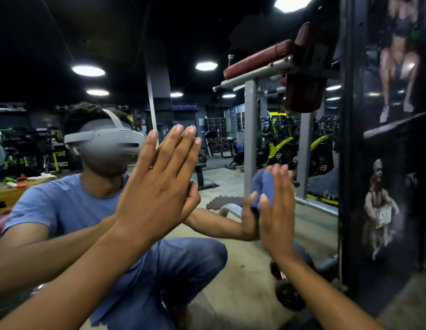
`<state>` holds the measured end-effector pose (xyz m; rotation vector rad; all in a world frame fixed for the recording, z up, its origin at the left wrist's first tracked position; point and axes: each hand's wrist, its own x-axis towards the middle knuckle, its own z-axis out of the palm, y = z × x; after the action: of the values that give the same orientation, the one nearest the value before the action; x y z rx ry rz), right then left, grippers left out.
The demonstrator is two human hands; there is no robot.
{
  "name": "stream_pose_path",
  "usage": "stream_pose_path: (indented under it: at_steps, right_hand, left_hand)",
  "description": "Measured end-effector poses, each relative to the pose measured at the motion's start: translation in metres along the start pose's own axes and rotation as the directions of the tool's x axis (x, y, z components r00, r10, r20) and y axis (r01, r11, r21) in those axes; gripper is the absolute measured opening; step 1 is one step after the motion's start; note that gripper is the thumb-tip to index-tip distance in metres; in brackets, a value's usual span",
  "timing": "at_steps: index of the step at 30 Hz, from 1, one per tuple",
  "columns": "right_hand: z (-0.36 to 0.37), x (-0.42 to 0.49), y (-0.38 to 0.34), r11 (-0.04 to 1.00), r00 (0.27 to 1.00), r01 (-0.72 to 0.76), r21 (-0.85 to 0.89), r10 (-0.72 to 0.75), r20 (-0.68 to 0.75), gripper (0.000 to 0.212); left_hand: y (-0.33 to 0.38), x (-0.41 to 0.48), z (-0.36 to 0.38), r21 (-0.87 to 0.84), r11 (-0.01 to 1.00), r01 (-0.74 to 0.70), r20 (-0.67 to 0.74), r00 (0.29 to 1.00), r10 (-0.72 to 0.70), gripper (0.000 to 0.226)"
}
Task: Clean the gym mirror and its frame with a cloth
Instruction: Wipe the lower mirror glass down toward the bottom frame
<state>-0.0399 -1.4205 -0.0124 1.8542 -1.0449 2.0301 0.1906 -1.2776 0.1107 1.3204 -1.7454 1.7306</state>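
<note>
The gym mirror [231,253] fills most of the view and shows a crouching person in a blue shirt and headset. My left hand [157,184] lies flat on the glass, fingers together, palm against its reflection, holding nothing. My right hand [277,210] presses a crumpled blue cloth [264,186] against the glass low on the right side, fingers straight over it. The mirror's dark frame [344,163] runs vertically just right of that hand.
A dark wall panel with printed athlete pictures [385,186] stands right of the frame. Reflected in the mirror are a grey machine with maroon pads [266,60], yellow exercise bikes, a dumbbell [288,294] on the floor and ceiling lamps.
</note>
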Motion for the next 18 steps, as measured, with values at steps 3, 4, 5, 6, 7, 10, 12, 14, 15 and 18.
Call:
stream_pose_path:
  at_steps: [3, 4, 5, 6, 7, 10, 12, 14, 15, 18]
  right_hand:
    - [0.010, 0.031, -0.009, 0.947, 0.933, -0.312, 0.072, 0.320, -0.164, 0.066]
    - [0.013, 0.034, -0.018, 0.958, 0.946, -0.279, 0.070, 0.287, -0.152, 0.065]
    - [0.014, 0.031, -0.025, 0.981, 0.975, -0.187, 0.060, 0.193, -0.113, 0.064]
    - [0.011, 0.023, -0.030, 0.997, 0.996, -0.066, 0.045, 0.069, -0.058, 0.063]
    - [0.007, 0.014, -0.028, 0.999, 0.999, 0.043, 0.030, -0.043, 0.002, 0.064]
    - [-0.004, 0.012, 0.014, 1.000, 1.000, 0.007, -0.014, -0.007, -0.008, 0.064]
    - [-0.004, 0.044, 0.030, 0.951, 0.939, -0.301, 0.066, 0.307, -0.153, 0.067]
    - [-0.004, 0.090, 0.025, 0.850, 0.823, -0.494, 0.183, 0.525, -0.216, 0.076]
    - [-0.002, 0.111, 0.014, 0.840, 0.813, -0.504, 0.198, 0.540, -0.220, 0.078]
    - [0.005, 0.127, -0.035, 0.973, 0.957, -0.210, 0.095, 0.224, -0.185, 0.078]
  left_hand:
    - [0.000, -0.001, 0.001, 0.012, 1.000, -0.001, 0.009, 1.000, 0.001, 0.078]
    - [0.000, -0.001, 0.001, 0.003, 1.000, 0.003, 0.006, 1.000, -0.003, 0.078]
    - [0.000, -0.001, 0.001, -0.007, 1.000, 0.006, -0.001, 1.000, -0.006, 0.079]
    - [0.000, -0.001, 0.001, -0.014, 1.000, 0.008, -0.006, 1.000, -0.009, 0.079]
    - [0.000, -0.001, 0.000, -0.017, 1.000, 0.008, -0.007, 1.000, -0.008, 0.079]
    - [0.001, 0.000, -0.001, -0.019, 1.000, 0.006, -0.008, 1.000, -0.006, 0.079]
    - [0.001, 0.000, -0.002, -0.023, 1.000, 0.007, -0.011, 1.000, -0.008, 0.079]
    - [0.001, 0.000, -0.001, -0.021, 1.000, 0.008, -0.011, 1.000, -0.008, 0.081]
    - [0.001, 0.000, -0.001, -0.019, 1.000, 0.007, -0.009, 1.000, -0.007, 0.081]
    - [0.000, 0.000, -0.001, -0.015, 1.000, -0.001, -0.004, 1.000, 0.001, 0.079]
